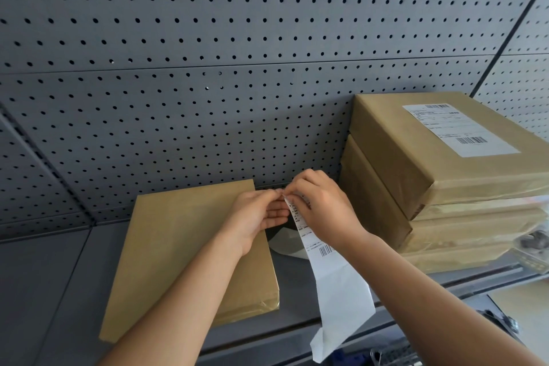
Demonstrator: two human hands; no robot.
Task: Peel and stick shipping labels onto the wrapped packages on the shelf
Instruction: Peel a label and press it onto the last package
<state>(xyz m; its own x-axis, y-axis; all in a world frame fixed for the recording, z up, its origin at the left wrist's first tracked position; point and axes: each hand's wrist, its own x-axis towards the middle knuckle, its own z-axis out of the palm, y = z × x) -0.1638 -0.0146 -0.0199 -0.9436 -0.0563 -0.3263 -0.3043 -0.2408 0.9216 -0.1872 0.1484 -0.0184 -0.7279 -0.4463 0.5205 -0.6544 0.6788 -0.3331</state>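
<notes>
A flat brown wrapped package (pixel 178 246) lies on the grey shelf (pixel 44 291), bare of any label. Above its right edge my left hand (pixel 255 217) and my right hand (pixel 323 208) meet at the top corner of a white shipping label strip (pixel 335 282). Both hands pinch that corner with their fingertips. The strip hangs down past the shelf's front edge, with printed text and a barcode showing. At the right stands a stack of brown wrapped packages (pixel 416 175); the top one carries a stuck label (pixel 457 128).
A grey pegboard wall (pixel 208 68) backs the shelf. A curled piece of white backing paper (pixel 288 244) lies on the shelf between the flat package and the stack. Below the shelf's front edge at lower right are dark, unclear objects (pixel 499 321).
</notes>
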